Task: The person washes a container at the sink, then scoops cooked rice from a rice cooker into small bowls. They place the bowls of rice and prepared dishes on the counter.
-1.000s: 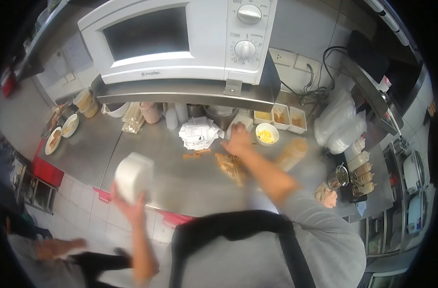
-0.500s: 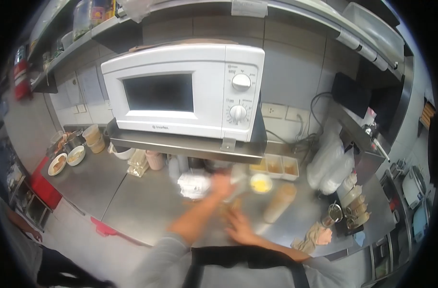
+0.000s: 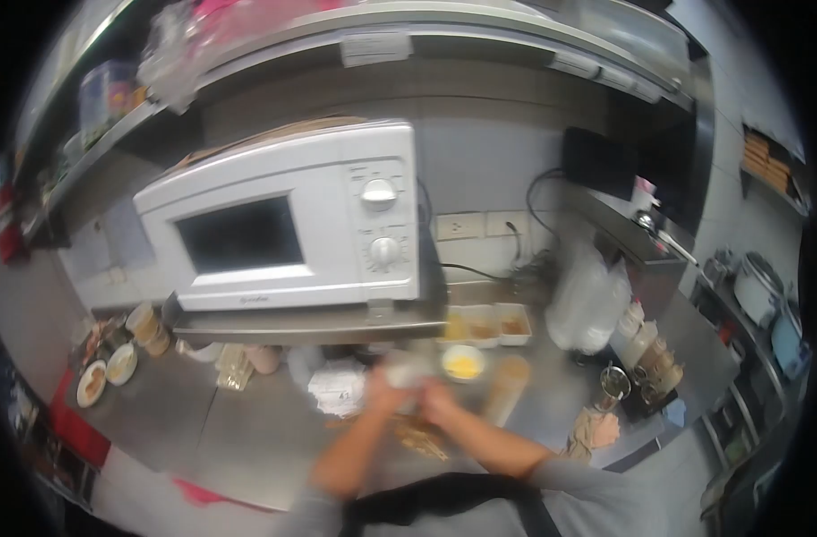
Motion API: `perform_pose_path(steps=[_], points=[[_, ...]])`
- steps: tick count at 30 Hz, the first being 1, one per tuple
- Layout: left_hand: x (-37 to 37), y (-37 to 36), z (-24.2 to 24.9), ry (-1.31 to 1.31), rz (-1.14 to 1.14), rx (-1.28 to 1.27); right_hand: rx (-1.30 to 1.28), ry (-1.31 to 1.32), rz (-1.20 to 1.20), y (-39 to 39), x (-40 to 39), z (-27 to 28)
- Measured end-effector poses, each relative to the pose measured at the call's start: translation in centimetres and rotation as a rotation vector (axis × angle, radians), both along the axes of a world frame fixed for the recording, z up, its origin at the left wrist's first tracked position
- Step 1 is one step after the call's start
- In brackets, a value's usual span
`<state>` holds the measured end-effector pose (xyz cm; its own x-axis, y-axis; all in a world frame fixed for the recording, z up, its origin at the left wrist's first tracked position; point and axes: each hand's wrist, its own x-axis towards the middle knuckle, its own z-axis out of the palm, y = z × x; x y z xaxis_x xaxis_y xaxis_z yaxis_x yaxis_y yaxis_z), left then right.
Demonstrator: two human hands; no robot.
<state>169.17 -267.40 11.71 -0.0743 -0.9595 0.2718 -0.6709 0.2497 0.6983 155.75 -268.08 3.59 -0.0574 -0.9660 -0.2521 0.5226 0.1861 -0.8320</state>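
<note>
My left hand (image 3: 383, 391) is closed around a whitish, translucent thing (image 3: 408, 368), too blurred to name. My right hand (image 3: 438, 401) meets it from the other side, fingers bent in at its lower edge. On the steel counter just below both hands lies a loose bunch of light-brown strips (image 3: 419, 438). A white packet with dark writing (image 3: 337, 387) is left of my left hand. Beyond my right hand sit a white bowl with yellow contents (image 3: 463, 363) and a tall beige cylinder (image 3: 507, 390).
A white microwave (image 3: 283, 219) stands on a raised steel shelf over the counter (image 3: 256, 438). Behind the bowl is a row of small white trays (image 3: 513, 324). Plastic bags (image 3: 590, 300), sauce bottles (image 3: 656, 370) and a crumpled cloth (image 3: 592, 433) are at right.
My right hand has lifted off the brown strips and joined my left hand at the whitish thing. The strips now show more fully. My view has swung right and tilted up.
</note>
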Motion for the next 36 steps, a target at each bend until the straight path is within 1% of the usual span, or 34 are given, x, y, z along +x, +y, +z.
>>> perform_pose_path(steps=[3,4,7,9,11,13,16,19,20,23,26,29,31,33,34,35,36], points=[[1.4,-0.3,-1.9,0.157,-0.029,-0.048,0.047,-0.04,-0.092,0.8,0.1,1.6],[1.7,0.1,-2.1,0.225,-0.036,-0.067,0.06,-0.014,-0.134,1.2,0.1,2.1],[2.7,2.6,-2.6,0.41,-0.064,-0.112,0.005,-0.202,0.004,2.2,-0.2,1.1],[3.6,4.7,-4.1,0.502,-0.102,-0.129,-0.046,-0.236,0.182,6.2,-0.2,3.4],[4.6,8.6,-7.0,0.757,-0.22,0.015,-0.113,-0.303,0.352,12.2,-0.3,6.4],[4.8,13.1,-5.4,0.883,-0.178,0.097,-0.044,-0.232,0.427,14.3,-0.5,5.7],[5.2,18.8,-2.9,1.08,-0.146,0.208,-0.069,-0.245,0.537,18.1,0.1,6.9],[5.1,22.8,-1.6,1.295,-0.089,0.382,-0.126,-0.249,0.592,20.2,0.4,6.2],[4.8,23.9,-1.4,1.367,-0.065,0.452,-0.083,-0.172,0.612,21.5,-0.3,8.2],[2.8,26.3,-1.1,1.416,-0.093,0.387,-0.056,-0.212,0.546,23.8,-1.5,8.8],[-1.4,28.8,-0.3,1.113,0.068,0.192,-0.082,-0.045,0.414,26.0,-4.4,6.9],[-5.5,30.5,0.4,0.715,-0.024,-0.012,-0.197,0.14,0.099,28.8,-8.0,4.9],[-8.5,30.8,0.4,0.504,-0.052,-0.232,-0.299,0.47,-0.272,30.8,-12.2,4.2],[-11.9,31.5,1.5,0.598,-0.172,-0.133,-0.321,0.534,-0.445,33.0,-17.8,4.4],[-13.8,31.3,0.9,0.899,-0.213,0.096,-0.294,0.598,-0.533,35.3,-20.4,6.5],[-16.0,31.3,0.1,1.195,-0.231,0.338,-0.296,0.546,-0.573,36.9,-23.6,6.3],[-18.6,31.7,1.0,1.42,-0.465,0.541,-0.299,0.494,-0.614,38.5,-26.9,6.0]])
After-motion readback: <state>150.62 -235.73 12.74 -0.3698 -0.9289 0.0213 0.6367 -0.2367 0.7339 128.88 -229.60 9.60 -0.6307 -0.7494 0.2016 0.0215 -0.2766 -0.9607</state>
